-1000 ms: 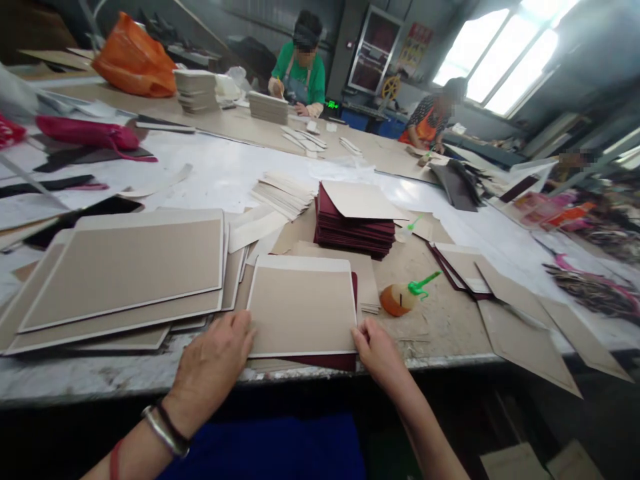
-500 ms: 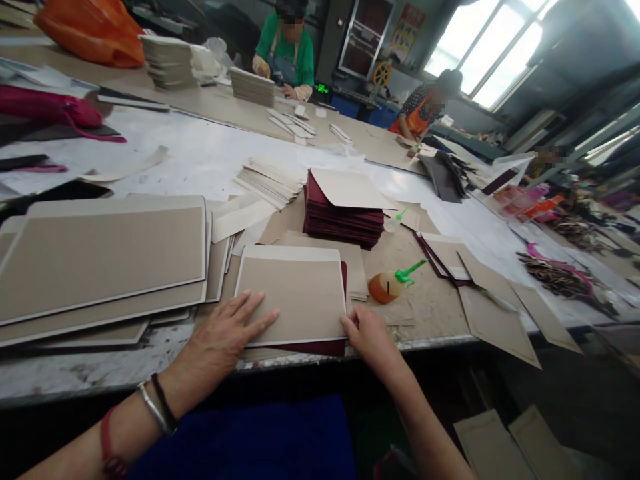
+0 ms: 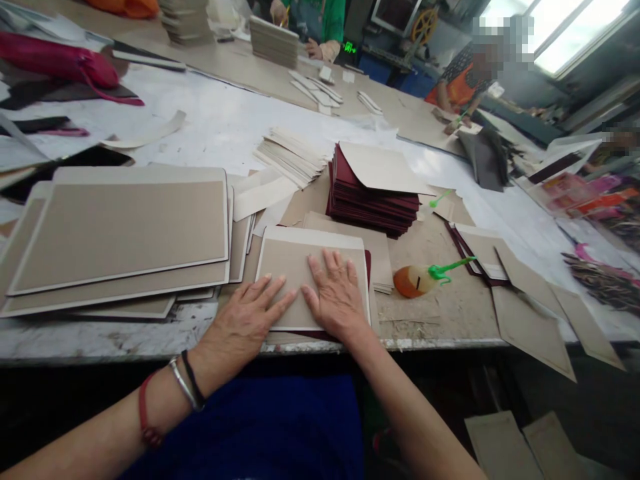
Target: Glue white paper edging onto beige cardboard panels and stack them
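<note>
A tan panel with pale borders [image 3: 285, 257] lies flat near the table's front edge, with dark red material [image 3: 369, 267] showing beneath its right side. Across its lower left edge rests my left hand [image 3: 250, 310], fingers stretched out. My right hand [image 3: 336, 290] lies flat on the panel's right half, fingers spread. To the left is a pile of larger tan panels [image 3: 130, 227]. Just right of the panel, a bottle of amber liquid with a green nozzle [image 3: 413, 281] lies on its side.
Behind the panel stands a stack of dark red pieces [image 3: 373, 207] topped by a pale sheet. Pale strips [image 3: 290, 157] lie beside it. More tan panels [image 3: 533, 327] overhang the front edge at right. Across the table, a person in green [image 3: 333, 23] and a person in orange [image 3: 457, 87] work.
My right hand has moved from the panel's right edge onto its top and spread flat. My left hand stays on the lower left part. The camera view has shifted.
</note>
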The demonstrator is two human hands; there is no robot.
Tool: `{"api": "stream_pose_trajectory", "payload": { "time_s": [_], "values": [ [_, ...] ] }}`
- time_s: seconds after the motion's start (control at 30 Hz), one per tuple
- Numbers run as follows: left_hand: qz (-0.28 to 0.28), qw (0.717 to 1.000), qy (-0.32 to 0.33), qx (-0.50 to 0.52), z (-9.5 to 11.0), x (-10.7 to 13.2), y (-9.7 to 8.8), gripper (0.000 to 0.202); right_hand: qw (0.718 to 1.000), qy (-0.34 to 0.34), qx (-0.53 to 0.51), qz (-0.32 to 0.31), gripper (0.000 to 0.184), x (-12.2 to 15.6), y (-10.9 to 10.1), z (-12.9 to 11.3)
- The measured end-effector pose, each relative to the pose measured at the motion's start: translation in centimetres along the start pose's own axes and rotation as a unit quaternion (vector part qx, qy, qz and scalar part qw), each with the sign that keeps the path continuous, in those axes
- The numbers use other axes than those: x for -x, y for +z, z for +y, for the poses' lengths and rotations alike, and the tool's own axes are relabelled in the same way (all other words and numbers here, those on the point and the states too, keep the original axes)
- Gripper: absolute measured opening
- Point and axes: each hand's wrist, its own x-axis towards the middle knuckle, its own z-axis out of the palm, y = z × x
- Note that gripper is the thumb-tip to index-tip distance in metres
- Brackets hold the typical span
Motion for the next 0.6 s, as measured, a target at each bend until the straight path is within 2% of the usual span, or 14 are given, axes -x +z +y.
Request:
{"api": "stream_pose_trajectory", "payload": {
  "time_s": [0.1,0.13,0.2,0.27,0.3,0.37,0.47,0.5,0.6],
  "values": [
    [0.001,1.000,-0.012,0.018,0.0,0.0,0.2,0.057,1.000,-0.006,-0.029,0.006,0.053,0.0,1.2,0.3],
    [0.006,0.999,-0.016,0.034,-0.1,0.1,0.3,0.056,0.998,0.011,-0.046,0.033,0.051,0.1,1.1,0.7],
    [0.032,0.996,-0.037,0.079,-0.3,0.5,0.7,0.053,0.989,0.086,-0.077,0.096,0.046,0.8,0.3,1.9],
    [0.079,0.984,-0.083,0.138,-0.4,0.9,1.0,0.048,0.973,0.171,-0.088,0.125,0.041,2.1,-0.9,3.1],
    [0.102,0.973,-0.116,0.171,-0.4,1.1,1.1,0.046,0.969,0.197,-0.089,0.121,0.038,2.8,-1.5,3.7],
    [0.129,0.943,-0.189,0.242,-0.2,1.2,0.8,0.044,0.968,0.213,-0.091,0.093,0.034,4.2,-2.3,4.6],
    [0.123,0.873,-0.291,0.371,0.2,0.9,-0.4,0.046,0.967,0.220,-0.112,0.060,0.030,5.1,-2.9,5.4],
    [0.119,0.834,-0.325,0.430,0.3,0.7,-0.9,0.047,0.965,0.225,-0.122,0.052,0.030,5.1,-2.9,5.5],
    [0.121,0.691,-0.403,0.588,0.6,-0.1,-2.0,0.053,0.955,0.249,-0.159,0.039,0.030,4.7,-2.7,5.7]
  ]
}}
